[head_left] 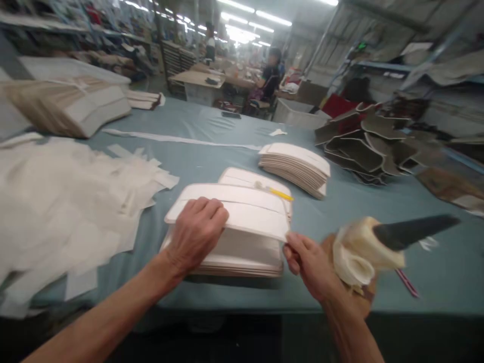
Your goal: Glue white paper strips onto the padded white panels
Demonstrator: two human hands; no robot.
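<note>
A white, brown-edged panel [249, 209] with a line across it is raised and tilted above a stack of similar panels [242, 257]. My left hand [200, 229] is closed over the panel's near edge, left of its middle; the thumb is hidden. At the near right corner, my right hand [308, 259] pinches the same panel between thumb and fingers. Behind it lies another white panel [242, 177], with a yellow-handled tool [280, 194] resting on top; its pale end is blurred.
Loose white pieces [71, 201] cover the table's left side. A neat panel stack [295, 166] stands behind, dark curved pieces [374, 143] at right. Near my right forearm is a cloth-wrapped object with a dark handle [416, 232], beside a pen [406, 283]. A person [270, 75] sits far back.
</note>
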